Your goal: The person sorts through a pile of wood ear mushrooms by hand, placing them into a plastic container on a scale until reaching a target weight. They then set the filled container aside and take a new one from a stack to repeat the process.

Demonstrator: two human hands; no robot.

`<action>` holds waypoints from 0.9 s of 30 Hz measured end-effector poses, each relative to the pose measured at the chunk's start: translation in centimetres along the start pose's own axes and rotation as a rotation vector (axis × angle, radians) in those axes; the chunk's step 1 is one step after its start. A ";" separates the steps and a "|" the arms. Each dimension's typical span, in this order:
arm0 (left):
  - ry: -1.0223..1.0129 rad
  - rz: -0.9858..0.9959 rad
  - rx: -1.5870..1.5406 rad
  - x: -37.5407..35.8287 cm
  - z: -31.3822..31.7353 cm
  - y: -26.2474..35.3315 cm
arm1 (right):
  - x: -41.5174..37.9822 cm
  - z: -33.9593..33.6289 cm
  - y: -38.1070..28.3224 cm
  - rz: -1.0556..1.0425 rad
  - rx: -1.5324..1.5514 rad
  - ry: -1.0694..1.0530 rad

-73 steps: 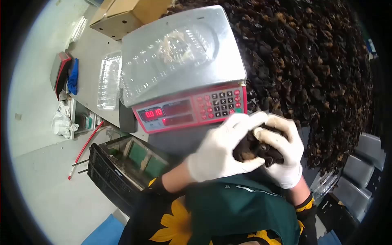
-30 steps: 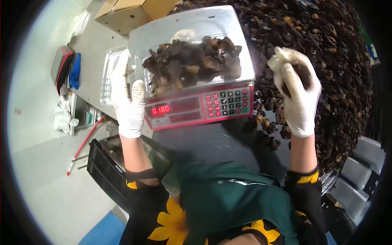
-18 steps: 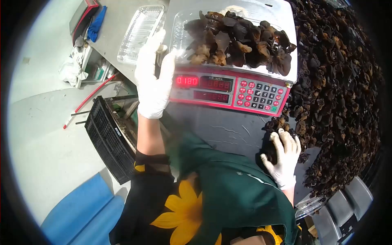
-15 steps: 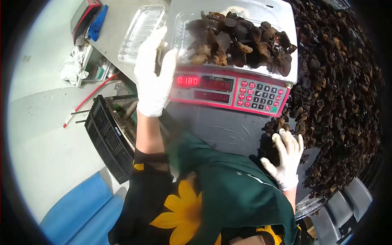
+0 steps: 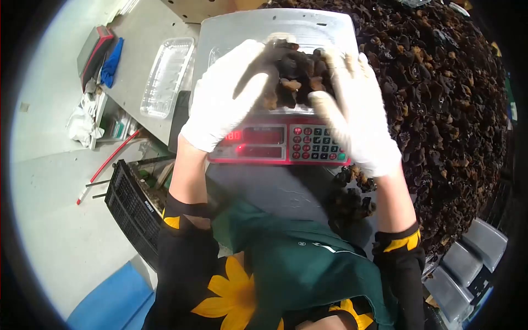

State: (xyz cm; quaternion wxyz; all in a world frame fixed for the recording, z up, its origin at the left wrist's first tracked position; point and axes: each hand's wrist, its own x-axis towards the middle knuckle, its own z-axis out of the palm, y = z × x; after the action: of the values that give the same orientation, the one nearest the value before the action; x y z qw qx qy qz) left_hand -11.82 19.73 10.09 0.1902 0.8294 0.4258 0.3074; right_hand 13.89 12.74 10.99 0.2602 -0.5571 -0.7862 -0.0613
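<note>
Dark brown wood-ear mushrooms (image 5: 294, 74) are heaped in a clear plastic tray on the pan of a red and silver scale (image 5: 250, 159). My left hand (image 5: 228, 99), in a white glove, lies against the left side of the heap, its thumb apart from the fingers. On the right side, my right hand (image 5: 357, 107), also gloved, touches the heap with thumb and fingers spread and covers part of the keypad. Both hands are around the mushrooms. The red display is partly hidden by my left hand.
A large mass of the same mushrooms (image 5: 440, 121) covers the right side. An empty clear tray (image 5: 168, 77) lies at the left, near a blue cloth (image 5: 111, 63). A black crate (image 5: 135, 214) stands lower left, grey stools (image 5: 459, 264) lower right.
My right hand has moved up from the loose mushrooms by the scale to the heap's right side. My left hand has moved in against the left side. The view has shifted.
</note>
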 end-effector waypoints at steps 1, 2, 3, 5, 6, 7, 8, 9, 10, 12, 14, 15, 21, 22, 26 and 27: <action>-0.037 0.007 0.007 0.3 0.0 0.8 | 1.0 0.7 -0.6 0.018 0.128 -0.011; -0.075 0.009 0.015 0.5 -0.1 1.2 | 1.1 1.9 -1.1 -0.028 -0.048 -0.035; -0.044 0.098 0.081 0.5 0.3 0.7 | 1.2 2.1 -1.3 -0.038 -0.056 -0.035; -0.047 0.164 0.170 0.5 0.2 0.3 | 1.2 2.3 -1.5 -0.053 -0.052 -0.041; -0.050 0.199 0.211 0.5 0.1 0.4 | 1.1 2.3 -1.4 -0.053 -0.043 -0.048; -0.003 0.231 0.230 0.4 0.3 0.3 | 1.1 2.2 -1.3 -0.051 -0.039 -0.052; 0.006 0.216 0.232 0.5 0.5 0.3 | 1.2 2.1 -1.4 -0.034 -0.033 -0.062; 0.015 0.203 0.234 0.5 0.6 0.3 | 1.4 2.1 -1.5 -0.016 -0.028 -0.070; 0.026 0.190 0.238 0.6 0.8 0.4 | 1.5 2.0 -1.5 0.001 -0.023 -0.077; 0.046 0.129 0.165 0.5 1.0 0.6 | 1.3 2.5 -1.0 0.010 0.001 -0.025; 0.040 0.067 0.059 0.1 0.6 1.0 | 0.9 2.6 -0.9 0.026 0.028 0.009; 0.026 0.039 -0.011 0.1 0.0 1.4 | 0.8 2.5 -0.9 0.016 0.005 0.042; 0.067 0.113 0.103 -0.4 -2.7 1.3 | -0.5 0.3 0.2 0.116 0.311 0.220; 0.046 0.159 0.086 0.0 -2.8 1.4 | -0.8 0.3 0.6 0.135 0.340 0.273; -0.014 0.298 0.135 2.2 -0.5 2.1 | 0.5 -0.3 -0.4 0.019 0.376 0.326; -0.032 0.325 0.182 2.8 0.4 2.2 | 1.3 -0.5 -1.2 -0.020 0.217 0.288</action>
State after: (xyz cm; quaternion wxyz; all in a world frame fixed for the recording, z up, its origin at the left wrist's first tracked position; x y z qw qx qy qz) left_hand -9.01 20.75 12.05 0.0689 0.9060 0.3090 0.2811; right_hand 12.62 13.25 12.26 0.4280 -0.5035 -0.7483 -0.0577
